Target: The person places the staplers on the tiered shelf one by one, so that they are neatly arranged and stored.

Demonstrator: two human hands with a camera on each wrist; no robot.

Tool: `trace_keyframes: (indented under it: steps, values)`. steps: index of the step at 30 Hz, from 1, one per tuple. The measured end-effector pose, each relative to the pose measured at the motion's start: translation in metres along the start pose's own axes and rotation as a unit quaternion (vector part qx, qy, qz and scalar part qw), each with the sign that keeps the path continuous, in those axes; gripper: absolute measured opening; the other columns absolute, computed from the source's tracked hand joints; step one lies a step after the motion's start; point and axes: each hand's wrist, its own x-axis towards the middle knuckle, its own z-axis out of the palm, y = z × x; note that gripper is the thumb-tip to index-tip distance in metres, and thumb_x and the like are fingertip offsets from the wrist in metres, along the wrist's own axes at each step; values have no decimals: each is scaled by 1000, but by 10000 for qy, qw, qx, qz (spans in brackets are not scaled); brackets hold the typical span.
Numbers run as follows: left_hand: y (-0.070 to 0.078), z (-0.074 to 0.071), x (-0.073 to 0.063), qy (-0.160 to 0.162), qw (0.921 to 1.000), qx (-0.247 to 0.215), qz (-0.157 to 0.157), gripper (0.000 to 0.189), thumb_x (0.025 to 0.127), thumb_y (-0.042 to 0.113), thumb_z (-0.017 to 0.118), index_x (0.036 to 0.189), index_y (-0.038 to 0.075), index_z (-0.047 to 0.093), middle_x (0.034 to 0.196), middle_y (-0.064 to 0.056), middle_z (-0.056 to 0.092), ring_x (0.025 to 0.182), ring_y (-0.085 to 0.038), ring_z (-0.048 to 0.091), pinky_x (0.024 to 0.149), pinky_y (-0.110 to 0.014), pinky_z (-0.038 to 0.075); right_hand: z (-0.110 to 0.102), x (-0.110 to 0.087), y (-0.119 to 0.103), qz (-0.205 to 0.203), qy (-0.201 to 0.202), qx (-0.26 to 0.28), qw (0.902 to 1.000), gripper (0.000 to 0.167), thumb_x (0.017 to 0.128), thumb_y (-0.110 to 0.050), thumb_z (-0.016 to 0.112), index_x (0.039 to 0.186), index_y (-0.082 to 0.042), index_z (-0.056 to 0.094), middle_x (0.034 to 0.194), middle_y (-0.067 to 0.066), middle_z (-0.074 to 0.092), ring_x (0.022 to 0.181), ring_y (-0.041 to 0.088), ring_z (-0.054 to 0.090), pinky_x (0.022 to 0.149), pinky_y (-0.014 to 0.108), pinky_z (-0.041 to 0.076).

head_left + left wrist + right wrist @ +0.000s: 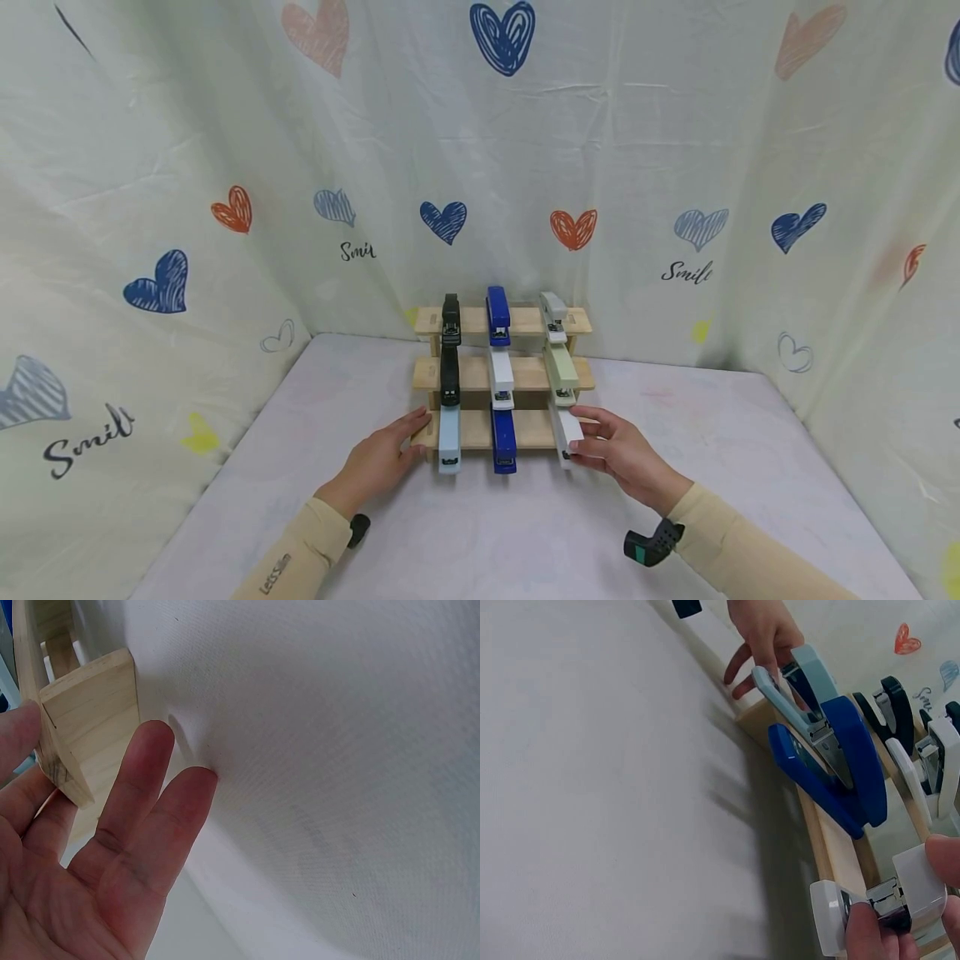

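Observation:
A wooden three-tier rack holds several staplers. At the left end of its bottom board is my left hand, gripping the board's corner between thumb and fingers, with two fingers extended free in the left wrist view. My right hand holds the white stapler at the right of the bottom tier. In the right wrist view, fingertips reach between that stapler's parted arms. Along the same tier sit a light blue stapler and a dark blue stapler, both pointing forward.
The middle tier bears a black stapler, a white stapler and a pale green stapler. Above are another black stapler, a blue stapler and a grey-white stapler. A heart-patterned curtain hangs behind the white table.

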Motion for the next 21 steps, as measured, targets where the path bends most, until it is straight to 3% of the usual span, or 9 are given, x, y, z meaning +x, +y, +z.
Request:
trace_keyframes:
  steps: [21]
  values:
    - [3, -2, 0, -23, 10000, -22, -67, 51, 97, 21, 68, 145, 13, 54, 154, 0, 43, 134, -30, 47, 98, -53, 46, 0, 0, -1, -12, -17, 16, 10000, 62, 90, 3, 69, 147, -3, 44, 131, 25, 48, 99, 28, 63, 91, 47, 53]
